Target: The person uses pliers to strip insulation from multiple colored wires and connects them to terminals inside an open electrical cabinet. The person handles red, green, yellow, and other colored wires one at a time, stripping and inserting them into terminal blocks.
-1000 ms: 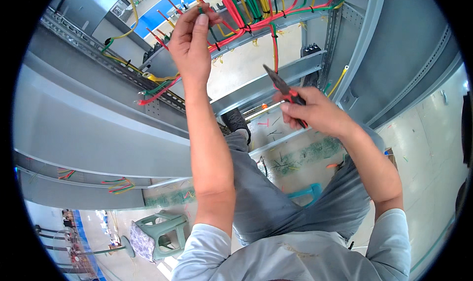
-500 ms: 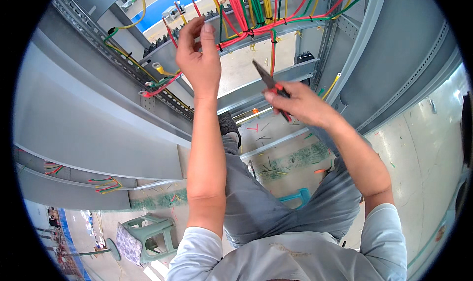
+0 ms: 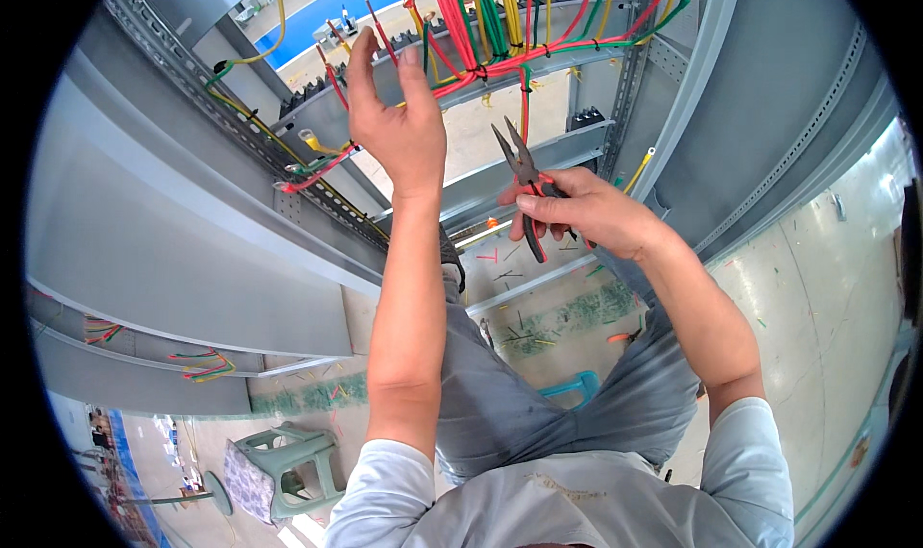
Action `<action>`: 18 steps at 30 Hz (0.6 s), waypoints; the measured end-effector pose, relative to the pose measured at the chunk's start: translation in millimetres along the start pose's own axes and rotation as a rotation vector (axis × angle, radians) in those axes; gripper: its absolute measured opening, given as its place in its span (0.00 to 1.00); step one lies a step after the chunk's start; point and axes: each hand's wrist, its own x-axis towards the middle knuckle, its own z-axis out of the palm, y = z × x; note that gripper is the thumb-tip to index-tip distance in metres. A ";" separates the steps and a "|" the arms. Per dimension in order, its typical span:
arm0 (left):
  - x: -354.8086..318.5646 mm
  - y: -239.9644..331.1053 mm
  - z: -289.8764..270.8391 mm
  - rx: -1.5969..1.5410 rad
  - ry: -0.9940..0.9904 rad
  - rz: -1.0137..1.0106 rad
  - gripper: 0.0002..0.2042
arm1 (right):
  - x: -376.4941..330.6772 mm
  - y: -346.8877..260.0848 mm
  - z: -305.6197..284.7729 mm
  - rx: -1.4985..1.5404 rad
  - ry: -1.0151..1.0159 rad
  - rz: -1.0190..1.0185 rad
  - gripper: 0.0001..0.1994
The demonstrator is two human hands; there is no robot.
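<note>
Needle-nose pliers [image 3: 525,175] with red and black handles rest in my right hand [image 3: 586,210], their jaws spread apart and pointing up and away from me. My left hand [image 3: 399,125] is raised at the frame bar, with thumb and forefinger apart. Behind its fingertips stands a red wire [image 3: 380,31] with a bare end, and another red wire [image 3: 334,79] rises just to its left. A bundle of red, green and yellow wires [image 3: 486,70], bound with black ties, runs along the bar to the right of that hand.
Grey metal cabinet panels [image 3: 192,250] curve around both sides. Lugged wires [image 3: 312,168] stick out at the left post. Wire scraps litter the floor [image 3: 577,308]. A green stool [image 3: 288,471] stands at lower left; a blue stool [image 3: 577,389] shows between my legs.
The pliers' jaws have opened and the tool has turned more upright in my right hand. My left thumb and forefinger have spread apart.
</note>
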 end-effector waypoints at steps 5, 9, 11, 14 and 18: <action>7.3 -8.8 -8.9 -0.234 -0.111 -0.219 0.18 | 0.3 -2.7 3.7 0.165 -0.104 -0.023 0.22; 12.7 -15.9 -18.2 -0.319 -0.260 -0.278 0.13 | 6.4 -29.7 6.6 0.143 -0.121 -0.103 0.24; 15.3 -14.3 -17.6 -0.397 -0.299 -0.298 0.12 | 16.3 -43.6 4.6 0.152 -0.098 -0.157 0.23; 19.3 -14.4 -13.8 -0.472 -0.316 -0.290 0.12 | 34.7 -57.3 -1.6 0.323 -0.104 -0.206 0.21; 23.6 -16.3 -11.8 -0.521 -0.330 -0.351 0.12 | 46.2 -76.1 -8.8 0.472 -0.372 -0.184 0.20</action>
